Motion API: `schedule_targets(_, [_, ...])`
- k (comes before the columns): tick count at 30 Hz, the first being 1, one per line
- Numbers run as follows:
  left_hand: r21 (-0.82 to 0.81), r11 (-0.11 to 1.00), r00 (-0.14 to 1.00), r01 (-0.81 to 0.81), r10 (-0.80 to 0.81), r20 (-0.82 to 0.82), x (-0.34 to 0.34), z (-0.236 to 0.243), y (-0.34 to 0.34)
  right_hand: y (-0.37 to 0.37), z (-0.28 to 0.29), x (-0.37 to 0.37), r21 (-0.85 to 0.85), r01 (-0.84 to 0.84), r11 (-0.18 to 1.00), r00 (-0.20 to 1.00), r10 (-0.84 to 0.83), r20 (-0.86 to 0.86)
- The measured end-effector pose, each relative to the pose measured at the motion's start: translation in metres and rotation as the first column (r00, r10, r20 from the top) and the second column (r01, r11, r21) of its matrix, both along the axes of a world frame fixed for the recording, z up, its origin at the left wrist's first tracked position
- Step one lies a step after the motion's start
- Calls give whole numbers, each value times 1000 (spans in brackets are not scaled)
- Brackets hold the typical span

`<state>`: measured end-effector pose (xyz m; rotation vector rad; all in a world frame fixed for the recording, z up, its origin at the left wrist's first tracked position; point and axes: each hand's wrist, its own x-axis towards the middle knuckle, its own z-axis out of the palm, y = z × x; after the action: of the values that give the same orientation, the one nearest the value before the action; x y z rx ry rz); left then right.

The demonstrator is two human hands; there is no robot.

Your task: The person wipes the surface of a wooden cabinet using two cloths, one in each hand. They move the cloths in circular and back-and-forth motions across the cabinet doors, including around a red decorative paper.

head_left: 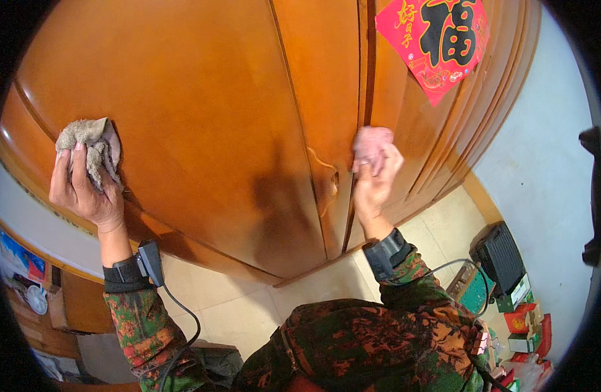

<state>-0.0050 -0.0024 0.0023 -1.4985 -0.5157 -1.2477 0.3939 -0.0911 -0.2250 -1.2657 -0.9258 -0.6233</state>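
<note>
Left hand: my left hand [85, 189] is raised against the door [202, 130], fingers closed around a grey rag [91, 147] that I press flat to the wood.
Grey rag: it is bunched at my fingertips, above my palm, touching the panel.
Right hand: my right hand [373, 179] is up at the door's edge, fingers pinched shut on a pink cloth [371, 144].
Pink cloth: it sits at my right fingertips, touching the wood just beside the dark seam [366, 72] where the door meets its frame.
Surface: the door is glossy orange-brown wood, smooth and wide between my two hands, with a soft sheen and my shadow [284, 209] falling on it below and between them.
Handle: a curved handle [323, 163] of the same wood colour stands just left of my right hand.
Frame: to the right of my right hand run stepped wooden mouldings [457, 130].
Paper: above my right hand a red diamond-shaped paper [438, 42] with black and gold marks is stuck to the wood.
Floor: pale tiles [242, 307] lie beneath my wrists.
Wall: a pale wall [542, 157] stands well to the right of my right hand.
Clutter: below and right of my right forearm sit a black box [500, 258] and some red and green cartons [526, 323].
Sleeves: both forearms wear patterned green-and-red sleeves [144, 326], with black wristbands [385, 251] and a cable [183, 320] running from the left one.
</note>
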Motion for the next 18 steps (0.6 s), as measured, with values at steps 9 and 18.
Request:
schedule_targets(9, [19,1000,1000,4,-4,-1,-8,0,5,15,16,29,95,16,995,886,30,-462])
schedule_targets(18, [5,1000,1000,21,-21,-11,-5,-1,3,-10,75,-25,67,-227,972,889,179,421])
